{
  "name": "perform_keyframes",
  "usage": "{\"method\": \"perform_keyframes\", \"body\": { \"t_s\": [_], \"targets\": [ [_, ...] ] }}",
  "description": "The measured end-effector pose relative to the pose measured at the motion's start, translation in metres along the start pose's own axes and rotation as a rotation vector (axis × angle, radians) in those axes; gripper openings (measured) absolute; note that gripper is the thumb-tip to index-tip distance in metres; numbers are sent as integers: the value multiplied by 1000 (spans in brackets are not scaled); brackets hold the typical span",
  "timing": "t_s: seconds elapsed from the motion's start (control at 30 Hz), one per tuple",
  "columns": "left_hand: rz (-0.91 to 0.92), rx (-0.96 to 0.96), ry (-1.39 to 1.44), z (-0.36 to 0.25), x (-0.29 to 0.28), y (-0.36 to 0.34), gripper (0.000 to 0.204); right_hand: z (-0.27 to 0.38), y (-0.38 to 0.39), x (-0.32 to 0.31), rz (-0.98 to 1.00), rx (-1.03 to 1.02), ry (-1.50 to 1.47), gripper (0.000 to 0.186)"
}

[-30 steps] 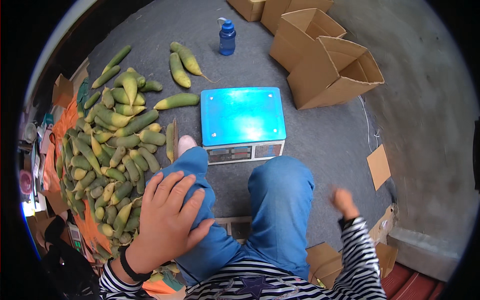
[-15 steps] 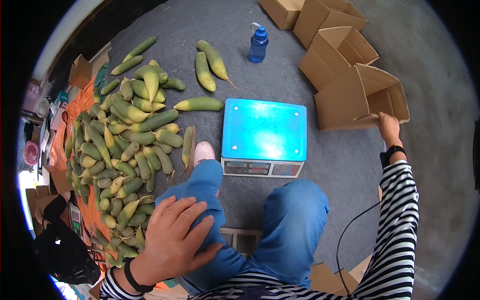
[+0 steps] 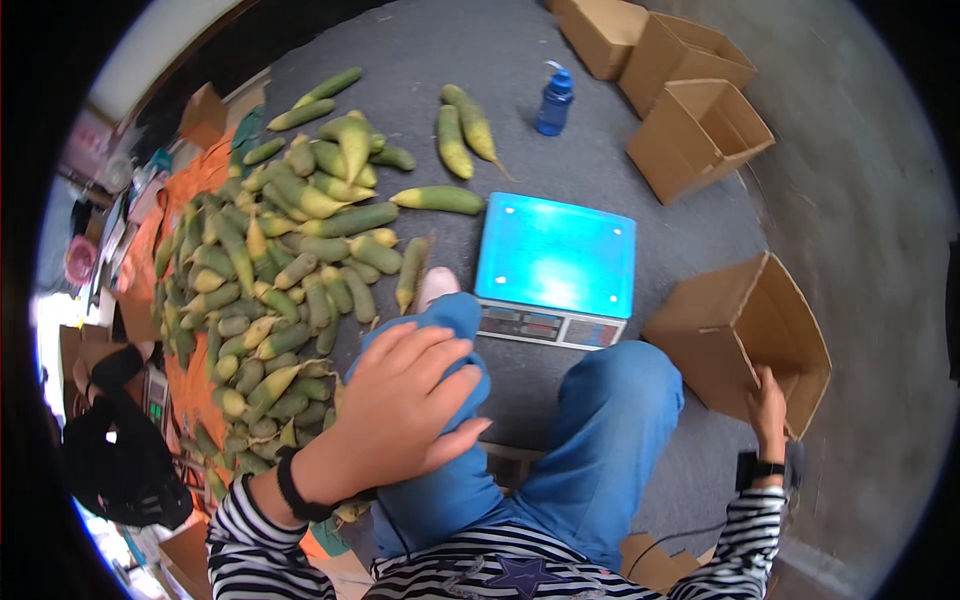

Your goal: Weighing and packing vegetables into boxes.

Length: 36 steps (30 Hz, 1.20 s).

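Note:
My left hand [image 3: 405, 400] lies palm down over my left knee, its fingers slightly apart. At the lower right, my right hand [image 3: 768, 410] grips the near edge of an open cardboard box [image 3: 690, 335], whose opening faces up and to the right. The box is tilted, just to the right of my right knee [image 3: 620, 400]. In front of my knees sits a scale with a blue top [image 3: 555, 258] and a white body, with nothing on it. A large heap of green radishes [image 3: 290, 265] lies to the left of the scale, partly on an orange sheet [image 3: 185, 380].
A blue water bottle [image 3: 555, 108] stands beyond the scale, near two loose radishes [image 3: 455, 145]. More cardboard boxes [image 3: 670, 160] line the back right beside a grey wall [image 3: 860, 220]. A black bag [image 3: 115, 470] and assorted items are at the far left.
My right hand reached the nearest box and has pulled it down toward me, away from the other boxes. My left hand has stayed on my knee. The view has shifted.

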<state>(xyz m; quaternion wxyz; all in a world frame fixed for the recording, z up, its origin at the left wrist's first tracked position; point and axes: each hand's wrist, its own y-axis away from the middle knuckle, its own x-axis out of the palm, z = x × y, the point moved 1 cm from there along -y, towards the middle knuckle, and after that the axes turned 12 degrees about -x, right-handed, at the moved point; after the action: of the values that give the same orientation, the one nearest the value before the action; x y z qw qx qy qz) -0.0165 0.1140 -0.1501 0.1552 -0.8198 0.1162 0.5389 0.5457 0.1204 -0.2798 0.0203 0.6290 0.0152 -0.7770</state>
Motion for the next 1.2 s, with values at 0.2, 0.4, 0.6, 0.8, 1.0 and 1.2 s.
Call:
{"method": "perform_keyframes", "body": {
  "t_s": [0.2, 0.4, 0.6, 0.8, 1.0, 1.2],
  "targets": [
    [-92, 38, 34, 7, 1, 10, 40, -11, 9, -31, -82, -83, -33, 25],
    [-146, 52, 47, 14, 0, 18, 41, 109, -27, -112, -168, -253, -233, 28],
    [-146, 61, 62, 20, -1, 20, 41, 224, -92, -136, -76, -575, -58, 22],
    [-157, 52, 83, 24, -1, 23, 41, 301, -144, -87, -24, -811, 58, 19],
    [-148, 46, 88, 26, 0, 24, 41, 322, -156, -47, 107, -845, 116, 26],
    [-161, 56, 84, 26, 0, 23, 41, 347, -134, -79, -38, -921, -6, 34]
  ]
}}
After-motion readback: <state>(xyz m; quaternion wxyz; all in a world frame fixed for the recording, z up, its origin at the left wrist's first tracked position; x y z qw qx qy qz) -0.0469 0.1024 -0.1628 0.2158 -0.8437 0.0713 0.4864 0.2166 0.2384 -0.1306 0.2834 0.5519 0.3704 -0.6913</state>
